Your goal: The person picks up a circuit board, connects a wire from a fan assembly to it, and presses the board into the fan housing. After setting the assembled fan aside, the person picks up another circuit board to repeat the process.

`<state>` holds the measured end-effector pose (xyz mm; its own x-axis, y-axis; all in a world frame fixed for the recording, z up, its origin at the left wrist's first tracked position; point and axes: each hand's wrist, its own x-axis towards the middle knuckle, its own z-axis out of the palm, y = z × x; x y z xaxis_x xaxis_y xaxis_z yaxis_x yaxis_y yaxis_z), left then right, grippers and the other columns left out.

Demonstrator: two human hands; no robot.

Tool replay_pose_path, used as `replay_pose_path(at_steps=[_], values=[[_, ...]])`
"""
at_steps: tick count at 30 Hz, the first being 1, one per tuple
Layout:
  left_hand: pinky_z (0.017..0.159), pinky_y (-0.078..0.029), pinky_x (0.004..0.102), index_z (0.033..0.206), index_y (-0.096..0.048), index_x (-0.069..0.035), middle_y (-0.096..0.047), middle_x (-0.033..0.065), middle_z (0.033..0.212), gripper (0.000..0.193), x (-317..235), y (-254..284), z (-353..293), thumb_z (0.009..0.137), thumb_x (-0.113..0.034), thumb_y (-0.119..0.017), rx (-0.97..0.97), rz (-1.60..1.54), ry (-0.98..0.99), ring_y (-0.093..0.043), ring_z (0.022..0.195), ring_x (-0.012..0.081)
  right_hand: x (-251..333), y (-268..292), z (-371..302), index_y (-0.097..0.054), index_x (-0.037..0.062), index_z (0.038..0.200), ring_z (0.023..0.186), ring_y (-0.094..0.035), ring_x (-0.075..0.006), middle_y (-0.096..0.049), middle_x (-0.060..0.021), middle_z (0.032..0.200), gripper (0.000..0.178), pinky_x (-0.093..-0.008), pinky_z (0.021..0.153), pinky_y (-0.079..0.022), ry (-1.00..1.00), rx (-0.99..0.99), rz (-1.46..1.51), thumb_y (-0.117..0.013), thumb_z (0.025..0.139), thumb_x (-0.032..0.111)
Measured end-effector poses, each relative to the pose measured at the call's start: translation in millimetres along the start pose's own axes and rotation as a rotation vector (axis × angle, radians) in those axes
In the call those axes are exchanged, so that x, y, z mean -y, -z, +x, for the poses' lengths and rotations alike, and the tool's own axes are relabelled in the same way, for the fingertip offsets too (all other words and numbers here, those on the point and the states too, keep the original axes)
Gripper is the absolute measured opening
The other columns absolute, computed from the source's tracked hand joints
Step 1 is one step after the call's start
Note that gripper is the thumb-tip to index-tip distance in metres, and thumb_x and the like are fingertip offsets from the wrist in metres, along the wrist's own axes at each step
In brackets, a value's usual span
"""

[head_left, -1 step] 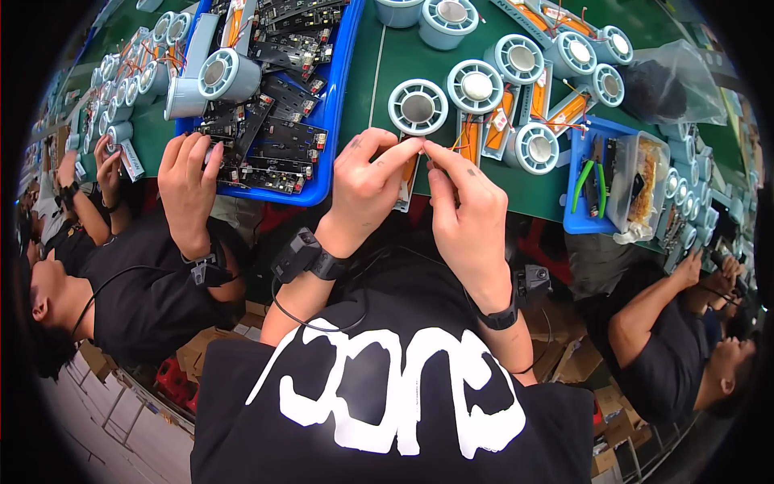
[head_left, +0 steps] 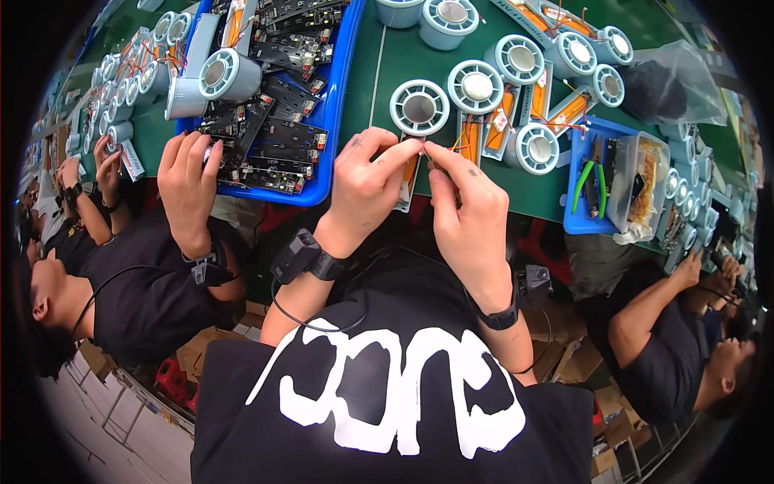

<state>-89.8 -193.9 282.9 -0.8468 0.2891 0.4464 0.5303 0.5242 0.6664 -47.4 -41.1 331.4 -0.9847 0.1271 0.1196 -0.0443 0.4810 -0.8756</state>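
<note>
My left hand (head_left: 363,181) and my right hand (head_left: 472,206) meet at the table's near edge. Thumb and index finger are drawn together on each, the fingertips almost touching. Whatever they pinch is too small and too covered to make out. Just beyond the fingertips is the round, spoked head of a light blue housing (head_left: 419,107) with a grey disc in its centre. Its handle (head_left: 409,181), with an orange part inside, runs toward me beneath my left fingers and is partly hidden.
Left of me, a blue tray (head_left: 321,181) holds black circuit boards, and a co-worker's hand (head_left: 189,173) reaches over its edge. Similar housings (head_left: 476,86) with orange packs and wires lie beyond. At right, a small blue bin (head_left: 574,214) holds green-handled pliers (head_left: 601,189) beside a clear container (head_left: 625,210).
</note>
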Motion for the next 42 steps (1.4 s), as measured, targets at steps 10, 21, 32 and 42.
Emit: replay_pose_path(at_steps=[10,21,32,42], values=[[0.067,-0.053,0.0352,0.105,-0.071,-0.003,-0.063,0.0107,0.093,0.029,-11,-10,-5,0.077,0.006,-0.072,-0.135,-0.072,0.195,-0.064,0.077,0.0273,1,-2,0,-0.069,-0.0018,0.118,0.059,-0.066,-0.0149,-0.072,-0.0123,0.084,0.024,-0.0287,0.056,-0.051,-0.153,0.065,-0.002,-0.059,0.096,0.001],[0.067,-0.054,0.0354,0.103,-0.072,-0.001,-0.065,0.0106,0.093,0.026,-10,-2,0,0.078,0.004,-0.075,-0.077,0.12,-0.013,-0.065,0.077,0.0278,2,-6,0,-0.065,-0.0034,0.119,0.061,-0.069,-0.0162,-0.073,-0.0158,0.085,0.024,-0.0294,0.056,-0.052,-0.225,0.058,0.01,-0.055,0.097,0.0],[0.065,-0.054,0.0373,0.1,-0.073,-0.003,-0.064,0.0096,0.092,0.023,-8,-11,-6,0.077,0.003,-0.076,-0.191,-0.008,0.1,-0.064,0.076,0.0276,7,-9,0,-0.064,-0.0034,0.113,0.084,-0.069,-0.0411,-0.069,-0.0247,0.092,0.02,-0.0446,0.073,-0.055,-0.088,-0.007,-0.012,-0.057,0.094,-0.002],[0.067,-0.054,0.0386,0.11,-0.072,-0.004,-0.064,0.0103,0.094,0.034,-4,-6,1,0.077,0.001,-0.073,-0.048,0.203,-0.066,-0.064,0.076,0.0295,2,-16,0,-0.064,-0.0043,0.115,0.083,-0.071,-0.0336,-0.071,-0.0217,0.098,0.022,-0.0388,0.073,-0.055,-0.033,-0.089,-0.054,-0.058,0.095,-0.001]])
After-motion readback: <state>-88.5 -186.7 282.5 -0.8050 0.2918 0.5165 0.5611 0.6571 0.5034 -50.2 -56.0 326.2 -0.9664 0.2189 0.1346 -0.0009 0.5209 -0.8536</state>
